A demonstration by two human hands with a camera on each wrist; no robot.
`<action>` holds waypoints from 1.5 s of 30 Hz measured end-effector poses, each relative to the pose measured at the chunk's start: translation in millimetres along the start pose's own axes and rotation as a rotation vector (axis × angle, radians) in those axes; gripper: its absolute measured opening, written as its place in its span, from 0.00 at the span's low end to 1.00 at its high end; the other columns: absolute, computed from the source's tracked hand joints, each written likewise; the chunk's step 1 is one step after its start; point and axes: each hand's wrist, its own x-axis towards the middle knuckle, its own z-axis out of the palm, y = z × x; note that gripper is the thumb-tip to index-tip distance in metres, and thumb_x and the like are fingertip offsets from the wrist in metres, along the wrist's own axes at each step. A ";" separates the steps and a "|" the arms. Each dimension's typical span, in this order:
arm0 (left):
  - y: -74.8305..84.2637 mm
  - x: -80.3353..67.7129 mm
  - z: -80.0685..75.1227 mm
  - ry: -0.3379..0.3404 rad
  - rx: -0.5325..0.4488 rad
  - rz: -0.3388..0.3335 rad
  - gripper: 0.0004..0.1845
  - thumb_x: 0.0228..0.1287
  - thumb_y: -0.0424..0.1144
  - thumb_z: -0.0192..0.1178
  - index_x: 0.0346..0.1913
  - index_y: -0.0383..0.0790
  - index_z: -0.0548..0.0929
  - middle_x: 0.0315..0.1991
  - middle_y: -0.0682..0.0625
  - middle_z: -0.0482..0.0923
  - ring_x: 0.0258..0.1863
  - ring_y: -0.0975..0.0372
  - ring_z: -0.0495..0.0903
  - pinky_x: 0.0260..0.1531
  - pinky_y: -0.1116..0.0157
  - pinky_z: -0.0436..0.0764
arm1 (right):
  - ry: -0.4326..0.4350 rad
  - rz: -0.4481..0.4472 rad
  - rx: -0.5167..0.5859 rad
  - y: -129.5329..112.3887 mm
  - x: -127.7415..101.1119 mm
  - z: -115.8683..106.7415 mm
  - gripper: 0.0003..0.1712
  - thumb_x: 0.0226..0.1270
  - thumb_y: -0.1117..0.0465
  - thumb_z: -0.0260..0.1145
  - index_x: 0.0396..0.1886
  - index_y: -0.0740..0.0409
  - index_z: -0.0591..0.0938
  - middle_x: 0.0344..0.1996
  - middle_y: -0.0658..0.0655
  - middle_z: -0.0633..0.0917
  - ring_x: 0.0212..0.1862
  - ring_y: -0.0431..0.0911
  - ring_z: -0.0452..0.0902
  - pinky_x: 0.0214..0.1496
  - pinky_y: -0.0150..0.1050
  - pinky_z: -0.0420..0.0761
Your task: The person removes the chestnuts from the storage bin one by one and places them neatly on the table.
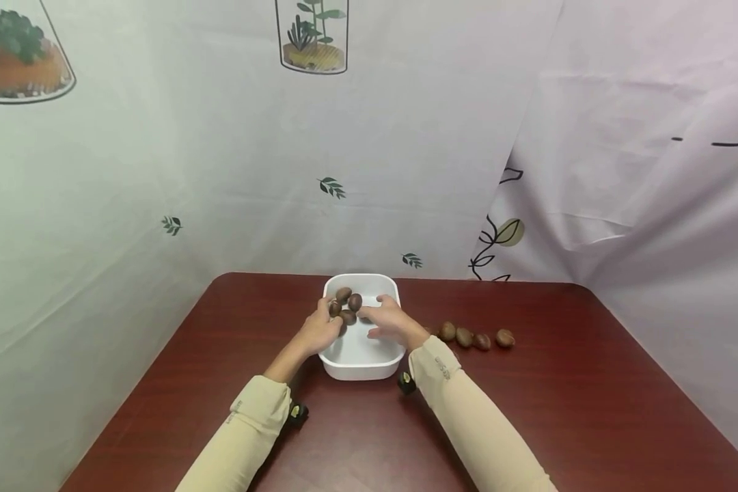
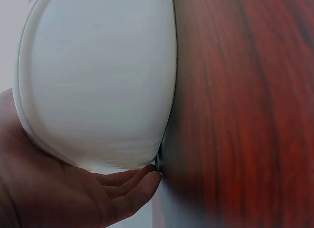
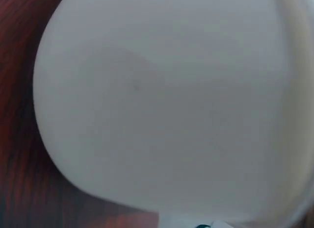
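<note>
A white rectangular container [image 1: 357, 372] stands on the table with several brown, rounded, nut-like pieces [image 1: 355, 301] in its far left part. My left hand [image 1: 320, 331] grips the container's left side, the thumb over the rim near the brown pieces. Seen from the left wrist, the fingers [image 2: 130, 189] lie along the outside of the white wall. My right hand [image 1: 390, 321] reaches over the right rim, fingers spread above the container floor, close to the brown pieces but with nothing visibly held. The right wrist view shows only the container's outer wall [image 3: 162, 115], no fingers.
Several more brown pieces [image 1: 464, 337] lie in a loose row on the dark red table [image 1: 559, 383], right of the container. A white printed cloth [image 1: 406, 137] hangs behind the table and along its sides.
</note>
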 end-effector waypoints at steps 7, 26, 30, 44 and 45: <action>-3.6 -2.0 0.2 -0.007 0.012 0.008 0.34 0.69 0.38 0.46 0.74 0.30 0.52 0.67 0.27 0.65 0.65 0.40 0.68 0.59 0.45 0.70 | 0.041 0.011 0.053 9.6 13.2 12.7 0.42 0.59 0.64 0.66 0.71 0.73 0.61 0.61 0.70 0.73 0.44 0.59 0.85 0.41 0.42 0.85; -4.1 -2.7 -1.5 -0.012 0.002 0.018 0.33 0.69 0.38 0.46 0.73 0.28 0.52 0.68 0.27 0.64 0.65 0.40 0.68 0.60 0.45 0.69 | -0.097 -0.039 -0.001 19.1 20.1 21.9 0.18 0.55 0.73 0.69 0.47 0.67 0.78 0.22 0.55 0.82 0.19 0.40 0.76 0.21 0.30 0.76; -4.5 -2.6 -0.5 -0.011 0.018 0.014 0.34 0.69 0.38 0.46 0.74 0.29 0.52 0.67 0.26 0.64 0.65 0.39 0.67 0.60 0.44 0.69 | -0.128 -0.049 -0.012 19.5 17.8 21.1 0.19 0.55 0.73 0.69 0.48 0.68 0.77 0.22 0.56 0.83 0.19 0.40 0.77 0.21 0.30 0.77; -2.1 -0.5 -0.1 -0.002 0.012 0.027 0.34 0.69 0.38 0.46 0.74 0.29 0.52 0.67 0.26 0.65 0.65 0.39 0.67 0.61 0.44 0.68 | -0.250 -0.184 0.012 14.5 -7.3 3.0 0.20 0.58 0.72 0.68 0.50 0.71 0.77 0.23 0.56 0.83 0.22 0.41 0.77 0.27 0.32 0.78; -1.9 -0.4 -0.2 -0.003 0.014 0.027 0.34 0.68 0.38 0.47 0.74 0.29 0.52 0.67 0.26 0.65 0.65 0.39 0.67 0.61 0.44 0.68 | -0.251 -0.204 0.006 14.4 -9.6 0.6 0.20 0.58 0.72 0.69 0.51 0.71 0.77 0.24 0.56 0.84 0.23 0.42 0.78 0.27 0.33 0.79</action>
